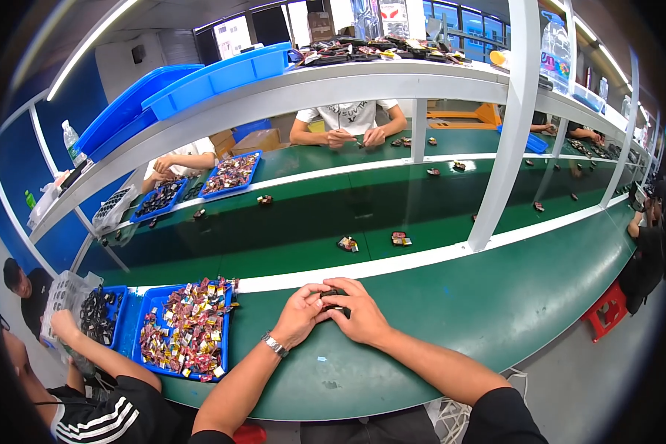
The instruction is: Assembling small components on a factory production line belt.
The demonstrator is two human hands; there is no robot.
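Over the green worktop [422, 325], my left hand [297, 317] and my right hand [357, 314] meet around a small black part [336, 294]. Fingers of both hands are closed on it and cover most of it, so its exact kind does not show. A metal-banded watch is on my left wrist. Left of my forearm stands a blue tray [226, 340] heaped with small red, yellow and silver pieces [181, 329]. Beyond my hands, two small black parts with coloured pieces [348, 243] lie on the dark green conveyor belt [288, 237].
A white-framed shelf [392, 74] with blue bins [214, 81] spans the view above the belt, its upright post [507, 133] to my right. A co-worker's arm [111, 348] reaches near a tray of black parts [100, 314] at left. Other people sit across the belt.
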